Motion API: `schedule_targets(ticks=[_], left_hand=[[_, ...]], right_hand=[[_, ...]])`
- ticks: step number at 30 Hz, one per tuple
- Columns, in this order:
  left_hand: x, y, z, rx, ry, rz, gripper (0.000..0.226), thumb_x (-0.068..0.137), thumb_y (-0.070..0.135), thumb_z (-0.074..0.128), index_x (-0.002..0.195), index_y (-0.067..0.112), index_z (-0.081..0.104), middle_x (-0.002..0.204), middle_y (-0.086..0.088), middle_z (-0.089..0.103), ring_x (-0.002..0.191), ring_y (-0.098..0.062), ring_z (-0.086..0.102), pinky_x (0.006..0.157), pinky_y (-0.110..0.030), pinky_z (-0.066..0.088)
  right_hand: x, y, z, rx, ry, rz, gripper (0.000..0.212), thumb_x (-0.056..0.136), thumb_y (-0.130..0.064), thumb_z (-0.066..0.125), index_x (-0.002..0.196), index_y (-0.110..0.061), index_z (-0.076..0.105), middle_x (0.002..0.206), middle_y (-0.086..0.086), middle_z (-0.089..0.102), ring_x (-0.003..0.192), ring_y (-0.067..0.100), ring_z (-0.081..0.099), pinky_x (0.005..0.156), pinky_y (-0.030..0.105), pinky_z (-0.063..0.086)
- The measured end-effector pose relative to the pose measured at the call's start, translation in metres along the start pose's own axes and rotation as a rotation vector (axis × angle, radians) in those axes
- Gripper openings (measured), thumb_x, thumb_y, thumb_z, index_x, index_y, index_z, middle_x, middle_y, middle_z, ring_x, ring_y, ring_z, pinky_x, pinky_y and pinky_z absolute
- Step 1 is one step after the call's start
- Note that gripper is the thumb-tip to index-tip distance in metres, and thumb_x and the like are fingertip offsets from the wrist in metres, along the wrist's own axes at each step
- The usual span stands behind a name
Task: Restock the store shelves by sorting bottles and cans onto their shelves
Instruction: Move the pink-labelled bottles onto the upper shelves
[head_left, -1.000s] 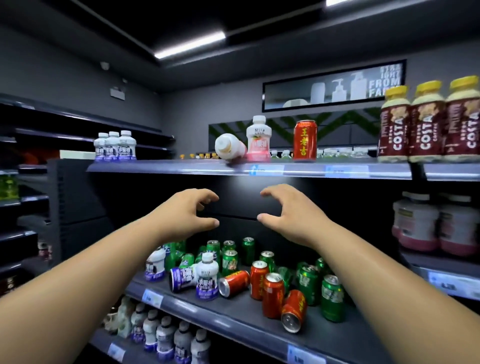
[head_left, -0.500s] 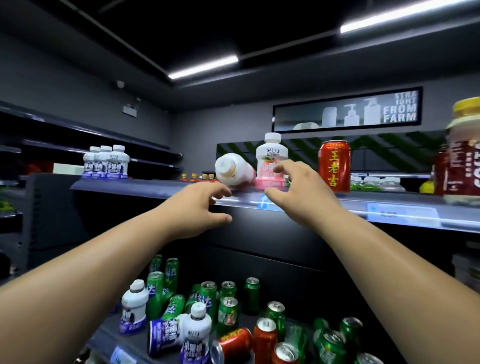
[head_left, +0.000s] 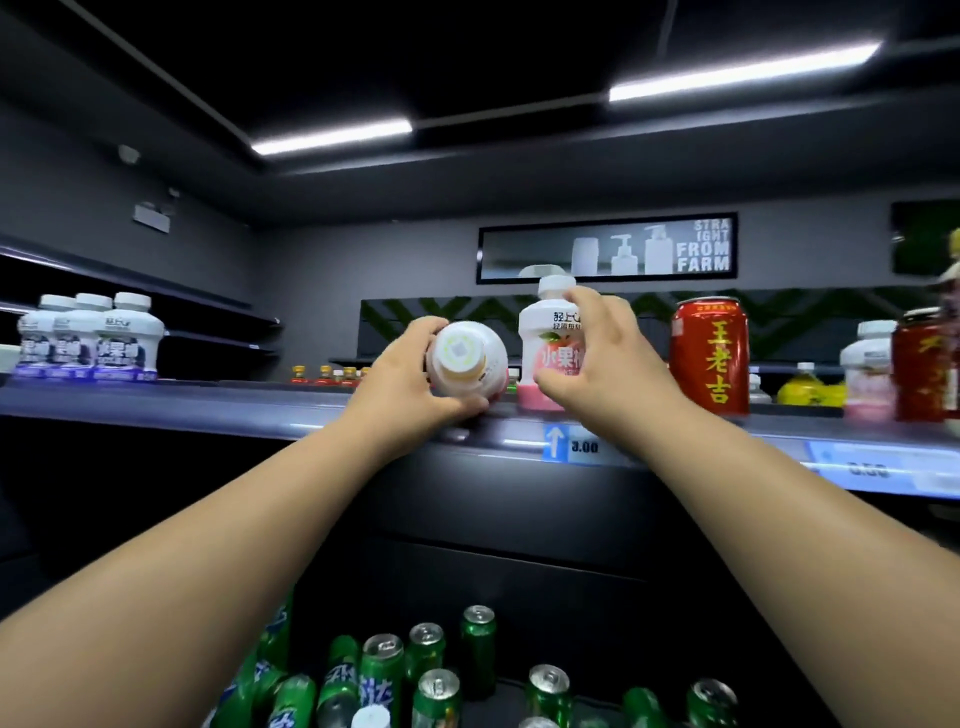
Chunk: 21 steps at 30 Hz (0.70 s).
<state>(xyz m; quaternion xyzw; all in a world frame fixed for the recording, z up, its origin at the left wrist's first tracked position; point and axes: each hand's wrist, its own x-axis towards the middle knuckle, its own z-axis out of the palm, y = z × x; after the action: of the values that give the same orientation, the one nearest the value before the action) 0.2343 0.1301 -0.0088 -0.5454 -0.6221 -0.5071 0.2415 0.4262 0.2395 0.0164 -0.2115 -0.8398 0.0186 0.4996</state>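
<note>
Left hand (head_left: 400, 374): fingers above, thumb beneath, clamped on a tipped bottle (head_left: 467, 358) lying on the shelf (head_left: 208, 405), cap towards the camera.
Right hand (head_left: 597, 358): fingers curled round an upright pink bottle (head_left: 550, 353), just beside the left fingertips.
Red can (head_left: 709, 358): upright, near the right knuckles.
Green cans (head_left: 436, 675): well below both hands.

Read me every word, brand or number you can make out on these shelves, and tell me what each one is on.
"STRA IGHT FROM FARM": wall sign.
"王老吉": red can.
"3.00": price tag on the shelf edge.
"轻上": upright pink bottle in the right hand; lower print partly covered.
Too blurred: purple bottles, green cans, far price tag, lying bottle in the left hand.
</note>
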Motion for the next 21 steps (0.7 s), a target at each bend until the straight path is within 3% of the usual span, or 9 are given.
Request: schedule_targets(ticks=[4,6,9,11,15,18,21], left_hand=[[0.016,-0.01,0.007,-0.129,0.029,0.019,0.08,0.058,0.054,0.082,0.126,0.04,0.042,0.117,0.012,0.062,0.107,-0.013,0.061,0.096,-0.038,0.049],[0.03,-0.011,0.007,-0.24,0.092,-0.031,0.077,0.065,0.054,0.079,0.128,0.041,0.038,0.119,0.008,0.061,0.107,-0.016,0.061,0.093,-0.037,0.05],[0.052,-0.012,0.006,-0.403,0.12,-0.136,0.065,0.083,0.046,0.072,0.135,0.028,0.037,0.115,0.003,0.058,0.094,-0.009,0.061,0.075,-0.027,0.05],[0.061,-0.019,0.011,-0.439,0.05,-0.19,0.056,0.086,0.045,0.069,0.129,0.023,0.041,0.112,0.002,0.061,0.09,-0.008,0.062,0.07,-0.026,0.05],[0.065,-0.037,0.023,-0.363,-0.1,-0.161,0.071,0.07,0.039,0.084,0.125,0.025,0.042,0.11,0.004,0.065,0.095,-0.01,0.065,0.081,-0.032,0.054],[0.066,-0.043,0.023,-0.371,-0.146,-0.138,0.094,0.055,0.056,0.084,0.132,0.03,0.037,0.112,0.005,0.067,0.099,-0.012,0.067,0.091,-0.04,0.055],[0.059,-0.039,0.021,-0.322,-0.193,-0.136,0.085,0.058,0.064,0.075,0.128,0.034,0.036,0.11,0.008,0.066,0.099,-0.014,0.067,0.093,-0.046,0.054]], right_hand=[[0.022,-0.004,0.014,0.021,0.043,0.108,0.083,0.082,-0.037,0.067,0.15,-0.034,0.021,0.147,0.004,0.03,0.122,0.031,0.05,0.099,0.038,0.042],[0.025,-0.003,0.023,0.027,0.043,0.171,0.085,0.081,-0.04,0.068,0.15,-0.034,0.018,0.146,0.006,0.032,0.121,0.033,0.051,0.096,0.038,0.041],[0.026,0.0,0.031,-0.012,0.022,0.219,0.096,0.078,-0.048,0.07,0.152,-0.037,0.01,0.146,0.006,0.035,0.119,0.032,0.052,0.098,0.042,0.044],[0.027,0.002,0.033,-0.034,0.033,0.228,0.098,0.075,-0.053,0.07,0.15,-0.04,0.009,0.142,0.005,0.041,0.118,0.031,0.053,0.099,0.045,0.045],[0.025,0.003,0.035,-0.094,0.057,0.201,0.095,0.075,-0.057,0.07,0.148,-0.043,0.012,0.141,0.005,0.047,0.121,0.031,0.054,0.102,0.047,0.045],[0.021,0.003,0.034,-0.067,0.072,0.14,0.091,0.075,-0.058,0.073,0.146,-0.047,0.017,0.143,0.0,0.047,0.122,0.025,0.054,0.103,0.045,0.045],[0.019,0.002,0.032,0.007,0.069,0.117,0.09,0.074,-0.052,0.077,0.145,-0.048,0.022,0.138,-0.005,0.051,0.117,0.017,0.056,0.103,0.04,0.046]])
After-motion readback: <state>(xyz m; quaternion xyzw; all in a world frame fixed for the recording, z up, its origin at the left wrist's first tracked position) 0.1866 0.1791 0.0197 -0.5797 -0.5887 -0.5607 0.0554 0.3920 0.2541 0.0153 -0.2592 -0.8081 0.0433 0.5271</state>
